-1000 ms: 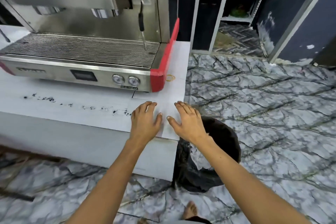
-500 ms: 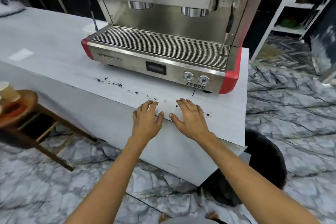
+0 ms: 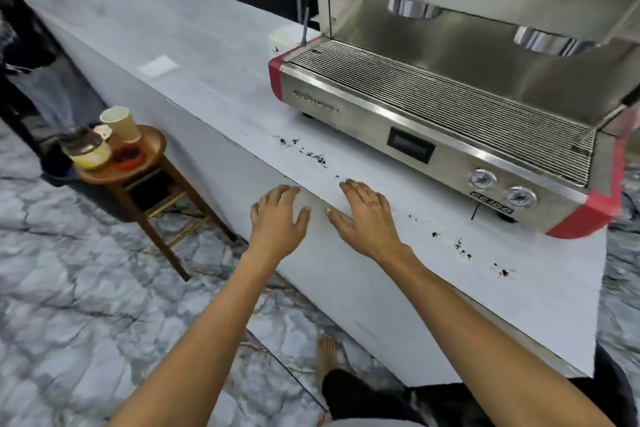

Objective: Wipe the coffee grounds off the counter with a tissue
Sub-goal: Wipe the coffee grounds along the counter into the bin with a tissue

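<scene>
Along the right side of the room runs a long pale surface [image 3: 214, 55], its near edge dropping to a marble-patterned floor [image 3: 69, 305]. On its far right part stands a steel espresso machine [image 3: 467, 107] with red corners, a ribbed drip tray on top of its base and two small round gauges on its front panel. To the left of the surface, down on the floor, a small round wooden stool [image 3: 145, 163] carries a paper cup [image 3: 121, 123], a yellow bowl [image 3: 90, 152] and a small red dish [image 3: 129, 155]. A flat white tissue [image 3: 157, 66] lies on the surface well to the left of the machine and far from both hands. Both bare arms reach in from the near side: the left hand [image 3: 277, 218] hangs over the front edge of the surface, fingers spread and straight, holding nothing; the right hand [image 3: 367, 215] lies just beside it on the top, palm down, fingers likewise spread and empty. Dark coffee grounds [image 3: 313, 156] are scattered in a loose line in front of the machine, some just beyond the right hand's fingertips, more to its right toward the near corner.
</scene>
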A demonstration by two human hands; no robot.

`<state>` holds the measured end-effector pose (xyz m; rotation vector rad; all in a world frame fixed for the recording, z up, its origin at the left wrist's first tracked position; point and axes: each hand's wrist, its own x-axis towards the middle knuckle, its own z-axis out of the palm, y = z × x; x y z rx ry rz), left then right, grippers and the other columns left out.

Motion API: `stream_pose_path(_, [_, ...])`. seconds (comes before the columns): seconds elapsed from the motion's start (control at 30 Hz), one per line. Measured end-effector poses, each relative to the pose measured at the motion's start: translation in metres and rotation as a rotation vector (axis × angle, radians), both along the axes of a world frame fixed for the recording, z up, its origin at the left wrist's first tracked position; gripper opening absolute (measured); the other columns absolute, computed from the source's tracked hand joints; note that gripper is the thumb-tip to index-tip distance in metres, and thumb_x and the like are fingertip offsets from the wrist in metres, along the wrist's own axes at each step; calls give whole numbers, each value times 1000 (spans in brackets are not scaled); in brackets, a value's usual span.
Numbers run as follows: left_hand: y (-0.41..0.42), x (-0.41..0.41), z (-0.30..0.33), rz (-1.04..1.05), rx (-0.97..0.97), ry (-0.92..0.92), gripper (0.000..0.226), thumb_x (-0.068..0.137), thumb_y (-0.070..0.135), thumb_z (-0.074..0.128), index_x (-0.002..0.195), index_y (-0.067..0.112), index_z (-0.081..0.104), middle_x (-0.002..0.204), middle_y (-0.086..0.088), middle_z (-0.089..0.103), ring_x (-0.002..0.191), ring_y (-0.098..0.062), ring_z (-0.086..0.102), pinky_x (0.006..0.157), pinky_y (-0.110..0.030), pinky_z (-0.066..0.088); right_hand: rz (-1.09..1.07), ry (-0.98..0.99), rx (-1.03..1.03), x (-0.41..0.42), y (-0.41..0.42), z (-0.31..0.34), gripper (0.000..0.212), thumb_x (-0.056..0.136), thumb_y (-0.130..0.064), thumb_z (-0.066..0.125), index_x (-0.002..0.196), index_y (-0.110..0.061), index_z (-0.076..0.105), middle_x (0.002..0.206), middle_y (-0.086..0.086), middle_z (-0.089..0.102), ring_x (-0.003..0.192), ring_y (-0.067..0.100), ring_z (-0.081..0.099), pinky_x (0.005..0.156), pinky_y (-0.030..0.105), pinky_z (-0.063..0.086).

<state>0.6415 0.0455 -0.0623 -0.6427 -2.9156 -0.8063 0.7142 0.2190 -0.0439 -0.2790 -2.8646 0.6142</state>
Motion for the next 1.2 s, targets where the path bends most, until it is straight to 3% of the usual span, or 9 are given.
stream_pose_path(0.73, [-64,-177,1,188,2,5,48,96,41,53,138,17,52,140,-4,52,127,-30,48,106,-52,38,213,-8,5,-222,-51,-6,61,94,-49,46,145,-17,38,153,4,36,142,18,27,115,41,19])
stream_pose_path(1.2, [-126,-345,0,39,56,-41,49,96,43,51,137,16,52,142,-5,52,132,-27,46,106,-50,40,36,-5,-57,-353,-110,-13,58,94,-42,52,144,-15,40,152,6,37,142,20,29,115,35,19])
